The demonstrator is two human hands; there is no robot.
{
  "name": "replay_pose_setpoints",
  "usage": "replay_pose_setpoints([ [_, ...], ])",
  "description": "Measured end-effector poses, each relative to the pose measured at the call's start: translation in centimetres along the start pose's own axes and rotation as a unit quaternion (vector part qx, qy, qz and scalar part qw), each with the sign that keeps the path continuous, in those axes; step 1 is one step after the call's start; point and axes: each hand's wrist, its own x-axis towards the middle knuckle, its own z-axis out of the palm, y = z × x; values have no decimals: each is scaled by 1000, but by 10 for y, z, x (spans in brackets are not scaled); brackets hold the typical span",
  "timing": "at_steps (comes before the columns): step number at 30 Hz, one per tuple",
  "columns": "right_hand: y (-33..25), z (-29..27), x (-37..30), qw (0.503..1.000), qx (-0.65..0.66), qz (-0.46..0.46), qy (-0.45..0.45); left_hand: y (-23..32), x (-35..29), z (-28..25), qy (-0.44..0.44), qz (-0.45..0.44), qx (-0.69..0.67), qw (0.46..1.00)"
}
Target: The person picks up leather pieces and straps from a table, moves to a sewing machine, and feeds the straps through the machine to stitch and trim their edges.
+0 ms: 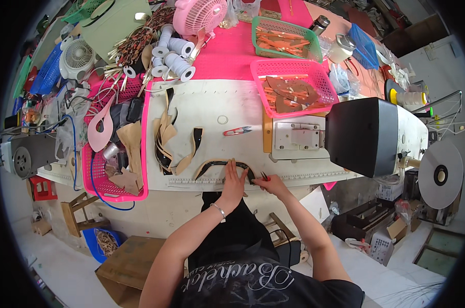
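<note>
Two bare hands work at the near edge of a white workbench (212, 102), seen from above. The left hand (234, 179) lies flat with fingers spread, pressing down on a curved black shoe strap piece (214, 165) that arcs along the table edge beside a printed ruler strip. The right hand (271, 183) is closed around a small tool at the strap's right end; the tool is too small to identify, though it looks like a thin snipper or pen.

Judging from the layout, the work seems to be at an early or middle stage: only this one black piece lies under the hands, while a loose stack of tan and black strap pieces (167, 138) waits just to the left, well within reach. No separate heap of finished pieces can be made out.

Small red thread snips (237, 131) lie unused mid-table. Farther back sit a pink basket (294, 84) of brown cut pieces, a green basket (284, 38) of more, white tape rolls (173, 54) and a pink fan (199, 15). A black-headed sewing machine (368, 136) stands at the right
</note>
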Motion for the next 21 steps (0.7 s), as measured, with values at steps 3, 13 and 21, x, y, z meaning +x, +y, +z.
replay_pose_setpoints([
  [3, 11, 7, -1, 996, 4, -79, 39, 3, 0, 2, -4, -9, -4, 1000],
  [13, 9, 6, 10, 974, -196, -68, 92, 5, 0, 2, -21, -11, -13, 1000],
  [21, 5, 7, 15, 914, -389, -39, 111, 2, -5, -5, 0, -13, -11, 1000],
])
